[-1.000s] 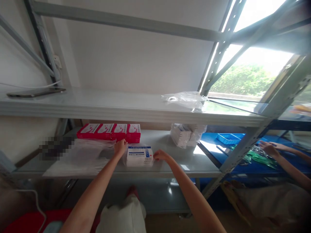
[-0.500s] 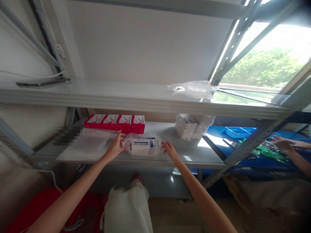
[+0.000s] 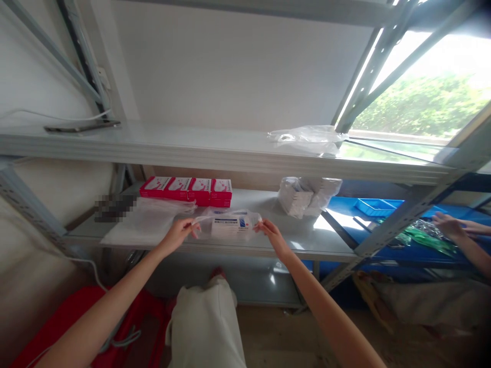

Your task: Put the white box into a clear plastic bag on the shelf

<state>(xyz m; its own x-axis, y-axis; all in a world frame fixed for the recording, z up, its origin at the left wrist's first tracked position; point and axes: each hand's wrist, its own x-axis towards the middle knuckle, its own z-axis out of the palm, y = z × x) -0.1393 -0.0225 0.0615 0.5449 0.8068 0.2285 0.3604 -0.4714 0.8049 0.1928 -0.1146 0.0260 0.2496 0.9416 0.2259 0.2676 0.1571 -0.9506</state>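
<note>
Whereas both were looser before, left hand [image 3: 178, 233] and right hand [image 3: 273, 235] now pinch the clear bag [image 3: 204, 226].

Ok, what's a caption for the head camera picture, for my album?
Left fingers and right fingers pinch a clear bag around a white pack, near red boxes.

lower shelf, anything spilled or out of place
Nothing stands out: the red boxes form a row, and the white-and-blue package sits in a clear bag. What the pixelated patch covers can't be judged.
</note>
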